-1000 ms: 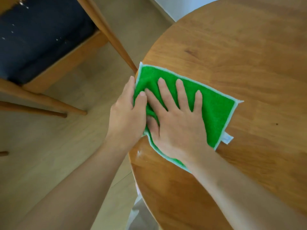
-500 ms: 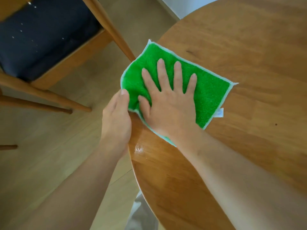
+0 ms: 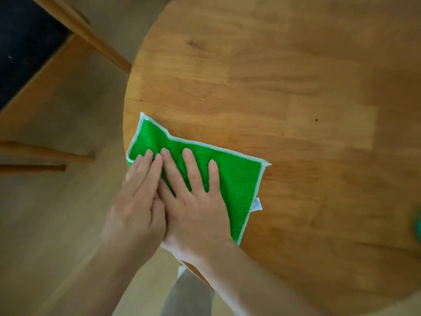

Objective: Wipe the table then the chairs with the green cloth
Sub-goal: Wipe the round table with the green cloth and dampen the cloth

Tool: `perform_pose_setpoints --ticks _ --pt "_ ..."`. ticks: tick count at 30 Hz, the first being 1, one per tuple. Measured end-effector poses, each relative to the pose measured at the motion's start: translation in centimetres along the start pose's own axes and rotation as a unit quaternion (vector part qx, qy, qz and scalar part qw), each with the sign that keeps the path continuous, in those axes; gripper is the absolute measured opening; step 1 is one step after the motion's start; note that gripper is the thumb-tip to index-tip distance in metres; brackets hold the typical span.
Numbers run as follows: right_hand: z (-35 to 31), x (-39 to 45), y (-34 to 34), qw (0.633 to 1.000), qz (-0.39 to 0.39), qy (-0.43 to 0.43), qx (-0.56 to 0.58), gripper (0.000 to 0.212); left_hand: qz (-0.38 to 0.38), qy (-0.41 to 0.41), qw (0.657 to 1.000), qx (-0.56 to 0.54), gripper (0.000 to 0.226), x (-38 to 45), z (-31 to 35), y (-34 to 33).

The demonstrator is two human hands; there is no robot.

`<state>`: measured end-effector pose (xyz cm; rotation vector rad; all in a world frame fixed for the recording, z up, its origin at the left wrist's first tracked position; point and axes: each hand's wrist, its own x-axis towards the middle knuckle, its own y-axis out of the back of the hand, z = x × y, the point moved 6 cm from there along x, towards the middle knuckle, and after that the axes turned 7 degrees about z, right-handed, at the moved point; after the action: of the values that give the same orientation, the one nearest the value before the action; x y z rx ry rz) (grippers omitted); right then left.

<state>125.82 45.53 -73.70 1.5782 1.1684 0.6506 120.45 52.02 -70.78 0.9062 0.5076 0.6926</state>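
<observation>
A green cloth (image 3: pixel 237 179) with a pale hem and a small white tag lies flat on the round wooden table (image 3: pixel 284 92), at its left rim. My right hand (image 3: pixel 193 201) presses flat on the cloth with fingers spread. My left hand (image 3: pixel 139 201) lies beside it at the table's rim, fingers straight, fingertips on the cloth's left corner and overlapping my right thumb side. A wooden chair (image 3: pixel 45 71) with a dark seat stands at the upper left, off the table.
Chair legs (image 3: pixel 45 153) reach across the pale wood floor on the left. A blurred teal object (image 3: pixel 417 229) shows at the table's right edge of view. My trouser leg is seen below the table rim.
Both hands and the cloth have slid back along the table's left rim toward me. My left hand has come up beside the right one, its fingers now on the cloth.
</observation>
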Motion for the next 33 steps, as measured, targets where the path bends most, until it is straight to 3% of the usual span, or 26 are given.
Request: perform_pose_setpoints --ticks 6,10,14,20,25,29,33 --pt "2.0 -3.7 0.4 0.998 -0.003 -0.055 0.014 0.068 -0.122 -0.046 0.983 0.127 0.065 -1.8 1.4 -1.8" --pt "3.3 -5.4 1.7 0.997 0.002 -0.061 0.047 0.076 -0.138 -0.058 0.96 0.236 0.069 -2.2 3.5 -2.8" --pt "6.4 -8.1 3.0 0.993 0.005 -0.118 0.03 0.07 -0.126 -0.087 0.935 0.32 0.068 -2.3 5.1 -3.3" --pt "8.6 -11.5 3.5 0.985 0.04 -0.165 0.015 0.062 -0.125 -0.223 0.925 0.282 0.064 -3.6 9.1 -6.8" --pt "10.5 -13.9 4.7 0.97 0.109 -0.175 0.127 0.059 -0.116 -0.214 0.936 0.254 0.071 -4.4 9.5 -9.3" --pt "13.5 -17.2 6.9 0.926 0.185 -0.269 0.191 0.05 -0.083 -0.233 0.934 0.257 0.076 -4.6 9.2 -10.1" --pt "17.2 -19.0 8.7 0.875 0.262 -0.349 0.208 0.038 -0.1 -0.299 0.92 0.233 0.078 -5.8 11.5 -11.6"
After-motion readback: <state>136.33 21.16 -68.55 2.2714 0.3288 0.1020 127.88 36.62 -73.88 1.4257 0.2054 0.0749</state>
